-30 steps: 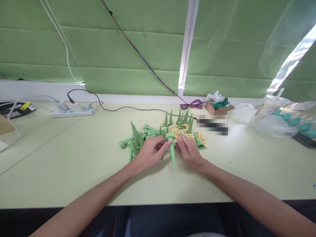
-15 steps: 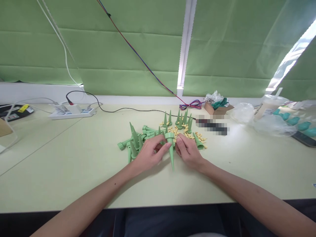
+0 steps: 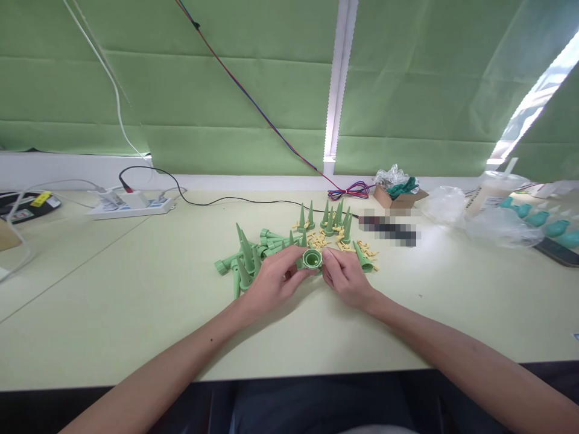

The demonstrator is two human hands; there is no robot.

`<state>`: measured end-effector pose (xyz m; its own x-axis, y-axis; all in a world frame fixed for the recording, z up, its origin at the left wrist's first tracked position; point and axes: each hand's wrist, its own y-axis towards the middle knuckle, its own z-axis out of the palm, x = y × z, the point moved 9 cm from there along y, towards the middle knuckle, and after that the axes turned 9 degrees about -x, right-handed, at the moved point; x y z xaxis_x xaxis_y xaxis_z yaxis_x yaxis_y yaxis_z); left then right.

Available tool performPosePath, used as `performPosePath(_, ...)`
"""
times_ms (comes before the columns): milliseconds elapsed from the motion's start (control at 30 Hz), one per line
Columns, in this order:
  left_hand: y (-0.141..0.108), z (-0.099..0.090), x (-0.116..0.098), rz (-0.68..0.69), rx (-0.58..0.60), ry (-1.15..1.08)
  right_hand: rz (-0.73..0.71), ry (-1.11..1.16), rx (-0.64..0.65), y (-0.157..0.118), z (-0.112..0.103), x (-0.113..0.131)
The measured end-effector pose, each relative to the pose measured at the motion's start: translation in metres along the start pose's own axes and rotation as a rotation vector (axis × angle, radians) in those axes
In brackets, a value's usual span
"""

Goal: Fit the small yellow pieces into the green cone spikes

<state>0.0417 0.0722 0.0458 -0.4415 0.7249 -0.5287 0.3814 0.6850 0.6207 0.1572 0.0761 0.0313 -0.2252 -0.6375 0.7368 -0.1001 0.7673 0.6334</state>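
A green plastic cone [image 3: 312,259] is held between my hands, its round open end facing the camera. My left hand [image 3: 281,276] grips it from the left with thumb and fingers. At its right rim, my right hand [image 3: 344,274] is closed in a pinch; whatever the fingertips hold is too small to make out. Green cones [image 3: 246,250] lie and stand in a pile beyond my left hand. Small yellow pieces [image 3: 319,240] are scattered behind the held cone, and more green cones [image 3: 329,222] stand upright among them, some with yellow pieces attached.
A white power strip [image 3: 131,206] lies at the back left, with a black cable running right. Coiled wires, a cardboard box [image 3: 395,202], a blurred dark object, plastic bags, a drink cup [image 3: 486,194], teal objects and a phone [image 3: 558,251] are towards the right.
The held cone has turned from pointing down towards the table's front edge to showing its open end to the camera. Both hands stay in nearly the same place.
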Motion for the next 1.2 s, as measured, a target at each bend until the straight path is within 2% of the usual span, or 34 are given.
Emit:
performPosePath(167,0.001,-0.009,-0.009,0.119,-0.102,0.051,-0.039,-0.067,-0.02,-0.001,-0.001,0.005)
performPosePath(333,-0.001,-0.011,-0.007,0.15,-0.161,0.067,-0.041,-0.091,-0.018,-0.002,0.0,0.006)
performPosePath(400,-0.002,-0.009,-0.003,0.099,-0.161,0.043,-0.031,-0.082,-0.018,-0.002,0.0,0.005)
performPosePath(600,-0.005,-0.005,0.017,-0.235,-0.163,-0.19,0.051,0.06,-0.107,-0.005,-0.005,-0.006)
performPosePath(700,-0.005,0.001,0.019,-0.322,-0.106,-0.329,0.056,0.058,-0.138,-0.005,-0.008,-0.01)
performPosePath(867,-0.005,0.012,0.02,-0.441,0.045,-0.525,0.012,-0.006,-0.005,-0.003,0.002,-0.007)
performPosePath(967,-0.006,0.013,0.02,-0.453,0.08,-0.506,0.023,0.004,0.045,-0.004,0.006,-0.008)
performPosePath(1200,-0.009,0.017,0.02,-0.387,0.142,-0.428,0.089,0.049,0.067,-0.006,0.008,-0.016)
